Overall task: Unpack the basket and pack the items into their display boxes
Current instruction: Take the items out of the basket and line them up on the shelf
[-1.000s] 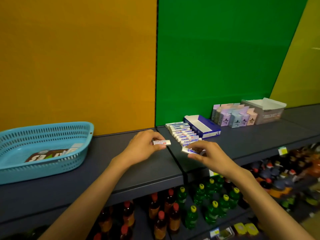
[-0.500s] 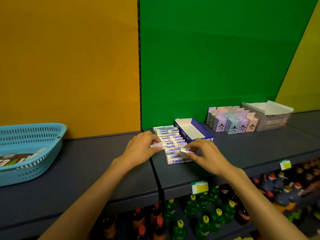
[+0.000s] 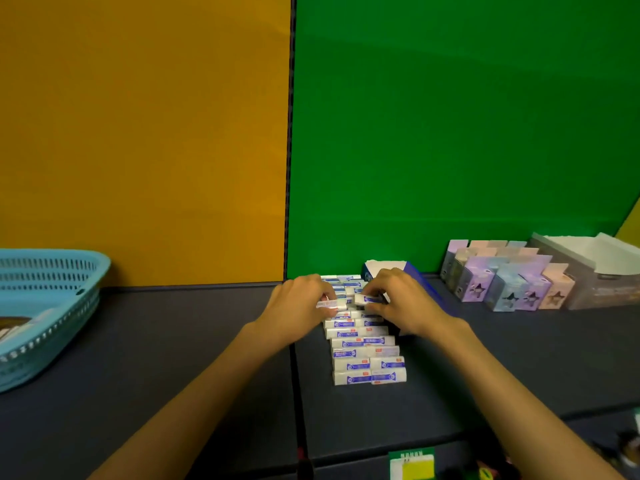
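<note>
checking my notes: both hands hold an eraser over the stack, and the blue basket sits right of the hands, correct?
Not quite. The head view shows the basket left of the hands, not right. The left hand and right hand do each hold an eraser over the stack.

a single head-worn view looks forward and slightly down from just above a dark shelf [image 3: 173, 358], facing the orange and green back panels [image 3: 450, 133] square on. it sits close: both forearms reach in from the bottom edge, and the wide lens bends the edges.
</note>
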The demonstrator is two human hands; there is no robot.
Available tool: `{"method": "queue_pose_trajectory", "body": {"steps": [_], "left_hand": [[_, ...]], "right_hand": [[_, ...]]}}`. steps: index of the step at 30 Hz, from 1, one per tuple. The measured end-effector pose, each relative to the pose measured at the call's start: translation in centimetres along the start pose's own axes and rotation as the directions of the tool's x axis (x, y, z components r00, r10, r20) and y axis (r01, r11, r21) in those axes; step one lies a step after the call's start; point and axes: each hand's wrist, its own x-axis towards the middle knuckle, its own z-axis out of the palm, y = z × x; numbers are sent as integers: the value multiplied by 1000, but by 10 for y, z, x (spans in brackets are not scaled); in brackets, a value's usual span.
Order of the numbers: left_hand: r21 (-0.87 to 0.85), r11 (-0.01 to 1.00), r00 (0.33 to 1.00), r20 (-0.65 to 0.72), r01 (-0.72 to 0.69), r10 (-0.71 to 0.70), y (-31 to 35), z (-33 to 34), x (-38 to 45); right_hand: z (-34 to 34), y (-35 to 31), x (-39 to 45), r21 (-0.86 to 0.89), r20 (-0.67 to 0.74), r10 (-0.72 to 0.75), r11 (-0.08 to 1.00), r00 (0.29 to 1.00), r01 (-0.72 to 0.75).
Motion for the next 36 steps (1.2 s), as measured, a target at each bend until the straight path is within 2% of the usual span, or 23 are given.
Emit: {"method": "queue_pose_trajectory", "body": {"steps": [12, 26, 33, 36], "left_hand": [[15, 997, 997, 5, 80, -80, 6, 16, 13], [27, 985, 985, -10, 172, -172, 15, 29, 11], [36, 968, 964, -111, 247, -242, 12, 5, -14], [91, 957, 953, -160, 275, -259, 8, -15, -33]], "right_hand": [[14, 14, 29, -26, 39, -105, 994, 994, 106], [9, 17, 20, 73, 14, -152, 986, 988, 150], [0, -4, 13, 152, -45, -198, 967, 979, 203], [-1, -20, 11, 178, -83, -224, 955, 971, 236]]}}
